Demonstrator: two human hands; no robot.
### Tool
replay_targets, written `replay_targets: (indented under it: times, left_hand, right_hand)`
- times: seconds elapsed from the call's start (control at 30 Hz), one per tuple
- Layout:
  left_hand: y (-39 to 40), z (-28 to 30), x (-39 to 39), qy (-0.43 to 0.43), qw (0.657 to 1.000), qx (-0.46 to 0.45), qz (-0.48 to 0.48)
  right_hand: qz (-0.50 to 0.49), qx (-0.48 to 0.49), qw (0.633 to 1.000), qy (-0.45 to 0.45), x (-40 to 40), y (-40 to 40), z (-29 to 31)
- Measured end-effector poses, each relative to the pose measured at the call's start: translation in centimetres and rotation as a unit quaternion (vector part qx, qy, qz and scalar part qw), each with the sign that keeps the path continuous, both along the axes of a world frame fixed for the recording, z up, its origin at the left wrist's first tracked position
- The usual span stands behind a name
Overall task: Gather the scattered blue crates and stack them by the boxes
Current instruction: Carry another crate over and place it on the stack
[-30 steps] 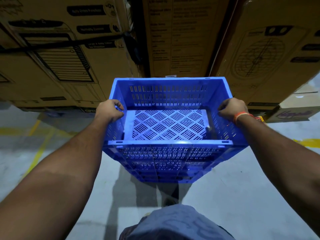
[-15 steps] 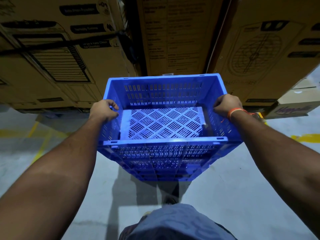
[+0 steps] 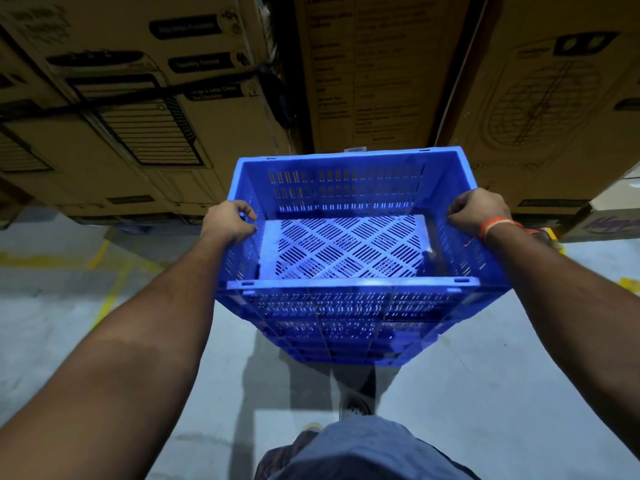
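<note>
The slotted blue plastic crate [image 3: 349,237] is held in the air above the grey concrete floor [image 3: 485,393], close before the tall brown cardboard boxes [image 3: 374,81]. The left hand [image 3: 228,221] grips its left rim with curled fingers; the right hand [image 3: 479,211] grips its right rim likewise.

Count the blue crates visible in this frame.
1 clearly separable: the blue crate gripped at its side rims by the left hand and right hand. Its lower walls look layered, so nested crates underneath may be hidden.

glossy slotted plastic crate [image 3: 349,299], matt printed cardboard boxes [image 3: 145,109], smooth concrete floor [image 3: 48,327].
</note>
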State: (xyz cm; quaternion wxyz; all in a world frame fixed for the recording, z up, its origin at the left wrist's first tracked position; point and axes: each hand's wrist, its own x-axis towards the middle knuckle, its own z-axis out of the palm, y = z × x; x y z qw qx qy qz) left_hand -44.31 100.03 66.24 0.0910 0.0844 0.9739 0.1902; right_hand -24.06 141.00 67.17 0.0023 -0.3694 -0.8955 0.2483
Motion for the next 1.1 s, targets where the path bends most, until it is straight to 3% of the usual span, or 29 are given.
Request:
replay_targets:
  times: [0.53, 0.7, 0.8, 0.9, 1.1]
  left_hand:
    - [-0.1, 0.0, -0.6, -0.019, 1.0, -0.006, -0.014]
    - [0.2, 0.6, -0.2, -0.05, 0.997, -0.061, 0.002]
    - [1.7, 1.2, 1.7, 0.065, 0.994, -0.08, 0.04]
    - [4.4, 1.8, 3.6, 0.159, 0.987, -0.018, -0.003]
    - [9.9, 1.8, 7.6, 0.09, 0.981, 0.107, -0.136]
  right_hand:
    - [0.015, 0.001, 1.0, -0.013, 0.3, -0.3, 0.7]
    - [0.044, -0.008, 0.999, -0.028, 0.8, 0.2, 0.6]
    - [0.034, -0.013, 0.999, -0.025, 1.5, 0.2, 0.8]
    - [0.002, 0.011, 1.0, 0.028, 2.3, -0.3, 1.2]
    - [0.002, 0.024, 0.995, 0.094, 5.1, -1.1, 1.5]
